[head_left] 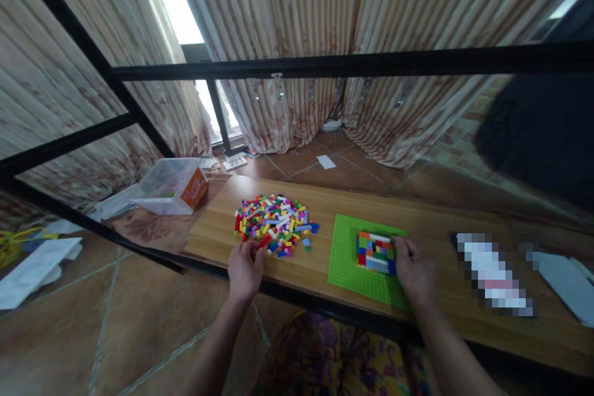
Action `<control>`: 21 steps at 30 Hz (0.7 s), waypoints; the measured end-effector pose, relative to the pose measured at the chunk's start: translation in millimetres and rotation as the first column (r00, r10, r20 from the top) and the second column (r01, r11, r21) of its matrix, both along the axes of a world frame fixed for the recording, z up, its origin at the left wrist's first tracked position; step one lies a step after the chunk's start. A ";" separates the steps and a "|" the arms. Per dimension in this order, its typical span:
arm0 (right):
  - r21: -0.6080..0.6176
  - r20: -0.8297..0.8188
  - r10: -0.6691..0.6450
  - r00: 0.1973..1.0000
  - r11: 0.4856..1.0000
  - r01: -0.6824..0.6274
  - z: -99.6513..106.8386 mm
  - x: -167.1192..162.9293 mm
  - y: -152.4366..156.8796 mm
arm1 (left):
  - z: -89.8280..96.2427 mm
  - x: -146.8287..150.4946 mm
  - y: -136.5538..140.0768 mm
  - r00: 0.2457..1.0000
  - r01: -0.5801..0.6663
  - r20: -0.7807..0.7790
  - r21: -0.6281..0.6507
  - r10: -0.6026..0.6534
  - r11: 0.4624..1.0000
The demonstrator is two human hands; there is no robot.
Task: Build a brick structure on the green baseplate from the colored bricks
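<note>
My left hand [245, 269] is at the near left edge of a pile of loose toy bricks [278, 223] in many colours. Its thumb and fingers are pinched on a red brick [264, 241]. To the right, a flat green baseplate [343, 260] lies on the wooden table. On it sits a low rectangular build of multicoloured bricks [375, 252]. My right hand [416, 269] is closed against the right side of this build, with its thumb and curled fingers at the edge. The hand hides that end of the build and part of the baseplate.
A clear plastic box [162, 189] with an orange label stands left of the wooden table [213, 219]. A blurred-out flat item [494, 275] and a pale, flat object [563, 284] lie on the right. A black metal rail [325, 66] crosses in front of the curtains.
</note>
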State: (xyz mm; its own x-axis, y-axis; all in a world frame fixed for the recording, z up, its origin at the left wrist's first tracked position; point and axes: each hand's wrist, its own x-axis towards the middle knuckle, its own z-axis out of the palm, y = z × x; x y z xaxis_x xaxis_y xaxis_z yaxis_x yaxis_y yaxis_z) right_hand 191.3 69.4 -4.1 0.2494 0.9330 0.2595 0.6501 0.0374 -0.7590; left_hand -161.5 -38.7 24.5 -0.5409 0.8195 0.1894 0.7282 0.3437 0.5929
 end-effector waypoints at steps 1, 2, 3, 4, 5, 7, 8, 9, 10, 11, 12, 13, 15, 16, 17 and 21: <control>0.015 -0.024 -0.014 1.000 1.000 0.014 -0.3 0.2 0.3 | 2.6 0.5 -1.3 0.998 -0.016 0.069 0.012 0.015 1.000; 0.028 -0.052 -0.030 0.998 0.999 0.032 -0.8 0.5 0.7 | 5.3 2.1 -2.7 0.989 -0.025 0.147 0.027 0.021 0.999; 0.043 -0.091 -0.054 0.994 0.997 0.058 -1.2 1.0 1.2 | 7.8 5.1 -4.1 0.973 -0.022 0.230 0.049 0.010 0.999; 0.059 -0.138 -0.086 0.987 0.994 0.095 -1.1 1.3 1.4 | 9.9 9.8 -5.5 0.949 -0.012 0.315 0.083 -0.015 0.996; 0.080 -0.191 -0.121 0.974 0.987 0.138 -0.3 1.5 1.0 | 11.5 16.4 -7.0 0.918 0.004 0.394 0.122 -0.052 0.993; 0.127 -0.282 -0.173 0.944 0.968 0.216 4.7 0.1 -3.6 | 12.6 35.3 -10.0 0.841 0.048 0.520 0.202 -0.148 0.978; 0.149 -0.311 -0.183 0.933 0.960 0.238 9.0 -1.8 -8.4 | 11.9 47.2 -11.5 0.802 0.079 0.566 0.218 -0.192 0.973; 0.165 -0.325 -0.175 0.929 0.957 0.238 14.4 -4.8 -15.2 | 10.7 60.4 -12.8 0.763 0.122 0.604 0.216 -0.230 0.969; 0.173 -0.332 -0.158 0.930 0.959 0.225 20.7 -9.0 -23.9 | 9.2 74.4 -13.8 0.715 0.160 0.649 0.210 -0.260 0.965; 0.160 -0.330 -0.124 0.936 0.970 0.185 27.2 -14.4 -34.1 | 7.7 88.9 -14.3 0.672 0.183 0.686 0.211 -0.279 0.960; 0.130 -0.339 -0.083 0.937 0.982 0.135 33.4 -20.6 -45.4 | 6.5 103.3 -14.3 0.630 0.212 0.716 0.214 -0.301 0.954; 0.085 -0.363 -0.034 0.931 0.994 0.069 39.0 -27.4 -57.2 | 6.1 117.4 -13.8 0.595 0.225 0.736 0.233 -0.323 0.946; -0.019 -0.448 0.032 0.894 0.999 -0.046 46.5 -40.9 -79.0 | 7.9 143.3 -11.2 0.539 0.281 0.761 0.241 -0.361 0.929; -0.072 -0.482 0.061 0.874 0.991 -0.109 48.3 -46.5 -88.0 | 10.1 154.6 -9.6 0.521 0.308 0.768 0.237 -0.372 0.921; -0.117 -0.508 0.068 0.859 0.982 -0.147 48.9 -51.0 -95.1 | 12.8 164.6 -7.8 0.507 0.333 0.773 0.233 -0.381 0.914; -0.199 -0.586 0.013 0.810 0.967 -0.160 45.7 -55.9 -105.2 | 21.5 191.4 -3.2 0.494 0.421 0.748 0.240 -0.443 0.875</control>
State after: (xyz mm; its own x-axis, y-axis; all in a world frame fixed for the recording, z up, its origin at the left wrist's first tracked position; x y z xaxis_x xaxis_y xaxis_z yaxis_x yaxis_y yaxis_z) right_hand 135.4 -35.8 41.6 0.1991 0.9716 -0.1280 0.0926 -0.1487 -0.9845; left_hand 29.9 -41.9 46.1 -0.0667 0.9936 -0.0910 0.0530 0.0946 0.9941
